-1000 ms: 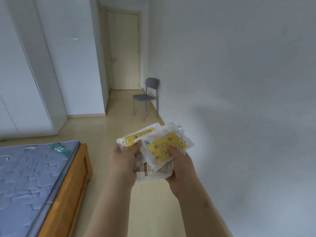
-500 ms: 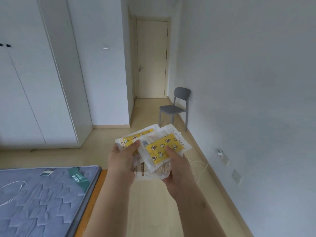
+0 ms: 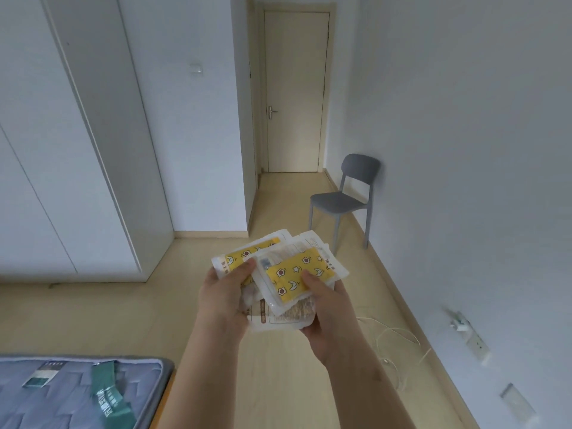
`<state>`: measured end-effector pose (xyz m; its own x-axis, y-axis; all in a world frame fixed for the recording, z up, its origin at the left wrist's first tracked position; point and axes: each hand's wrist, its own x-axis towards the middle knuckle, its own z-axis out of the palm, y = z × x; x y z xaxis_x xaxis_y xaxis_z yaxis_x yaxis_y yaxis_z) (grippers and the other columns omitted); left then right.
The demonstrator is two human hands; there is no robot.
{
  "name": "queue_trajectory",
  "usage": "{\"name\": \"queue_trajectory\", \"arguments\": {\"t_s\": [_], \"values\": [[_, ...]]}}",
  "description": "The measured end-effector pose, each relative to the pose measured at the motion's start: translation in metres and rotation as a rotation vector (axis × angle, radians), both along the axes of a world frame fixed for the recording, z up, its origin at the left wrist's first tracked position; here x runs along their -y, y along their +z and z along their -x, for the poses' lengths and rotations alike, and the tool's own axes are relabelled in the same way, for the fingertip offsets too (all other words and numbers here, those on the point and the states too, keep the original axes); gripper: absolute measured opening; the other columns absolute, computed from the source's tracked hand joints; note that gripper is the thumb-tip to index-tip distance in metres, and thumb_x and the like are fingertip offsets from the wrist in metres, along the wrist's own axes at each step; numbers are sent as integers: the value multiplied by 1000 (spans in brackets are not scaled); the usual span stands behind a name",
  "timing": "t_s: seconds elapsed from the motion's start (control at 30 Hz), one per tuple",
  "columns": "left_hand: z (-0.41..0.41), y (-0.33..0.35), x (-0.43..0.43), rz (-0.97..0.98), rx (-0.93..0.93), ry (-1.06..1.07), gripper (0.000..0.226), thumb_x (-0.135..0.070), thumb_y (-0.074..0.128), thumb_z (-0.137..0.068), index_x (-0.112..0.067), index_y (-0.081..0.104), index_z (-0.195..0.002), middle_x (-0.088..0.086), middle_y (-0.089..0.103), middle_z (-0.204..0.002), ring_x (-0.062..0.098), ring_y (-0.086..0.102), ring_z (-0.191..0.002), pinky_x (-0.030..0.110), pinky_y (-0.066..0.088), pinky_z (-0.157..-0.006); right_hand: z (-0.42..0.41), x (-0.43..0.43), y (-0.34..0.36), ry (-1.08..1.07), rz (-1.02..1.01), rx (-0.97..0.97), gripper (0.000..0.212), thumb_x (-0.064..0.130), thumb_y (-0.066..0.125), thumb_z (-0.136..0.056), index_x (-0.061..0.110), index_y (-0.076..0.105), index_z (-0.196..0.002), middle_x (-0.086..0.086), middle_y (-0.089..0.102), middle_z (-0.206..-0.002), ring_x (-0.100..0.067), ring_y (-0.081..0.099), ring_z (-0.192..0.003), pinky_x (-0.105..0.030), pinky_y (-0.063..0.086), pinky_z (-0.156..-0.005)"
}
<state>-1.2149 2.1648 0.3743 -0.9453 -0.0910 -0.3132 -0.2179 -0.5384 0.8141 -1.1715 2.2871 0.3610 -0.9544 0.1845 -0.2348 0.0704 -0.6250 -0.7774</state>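
Packets (image 3: 291,274) gripped by both hands (image 3: 223,292); grey chair (image 3: 343,199), door (image 3: 294,94) beyond.

Fanned, overlapping, pinched between left hand (image 3: 224,295) and right hand (image 3: 328,314): front packet (image 3: 294,274) and rear packet (image 3: 240,258), clear plastic with yellow star-and-moon labels; bottom packet (image 3: 280,318), clear, brownish contents.

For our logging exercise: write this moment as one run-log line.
left hand: holds packets | right hand: holds packets | bed: near | chair: by wall

Print on packets (image 3: 294,274) too small, perhaps blurred; mattress (image 3: 62,400) partly beyond the edge.
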Motion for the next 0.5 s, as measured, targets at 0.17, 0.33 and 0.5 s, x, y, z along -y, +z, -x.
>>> {"name": "queue_trajectory", "arguments": {"t_s": [0.17, 0.33, 0.5], "values": [[117, 10, -30, -45, 15, 43, 13, -3, 64, -86, -11, 58, -94, 9, 73, -83, 24, 72, -67, 42, 58, -62, 132, -33, 9, 56, -68, -15, 23, 12, 57, -92, 22, 61, -113, -5, 72, -105, -27, 68, -97, -51, 50, -93], [215, 5, -2, -60, 28, 190, 10, -7, 64, -87, -12, 60, -95, 6, 74, -75, 21, 71, -58, 37, 57, -50, 246, -11, 4, 220, -79, -11, 24, 12, 56, -93, 20, 61, -115, -6, 71, -107, -28, 67, -101, -48, 53, -87], [318, -5, 38, -85, 38, 228, 4, -10, 62, -89, -13, 60, -91, 5, 73, -69, 19, 70, -53, 41, 58, -58, 358, 28, -8, 291, -128, 2, 24, 10, 57, -92, 18, 63, -114, -7, 71, -107, -30, 67, -102, -52, 51, -89]]}}
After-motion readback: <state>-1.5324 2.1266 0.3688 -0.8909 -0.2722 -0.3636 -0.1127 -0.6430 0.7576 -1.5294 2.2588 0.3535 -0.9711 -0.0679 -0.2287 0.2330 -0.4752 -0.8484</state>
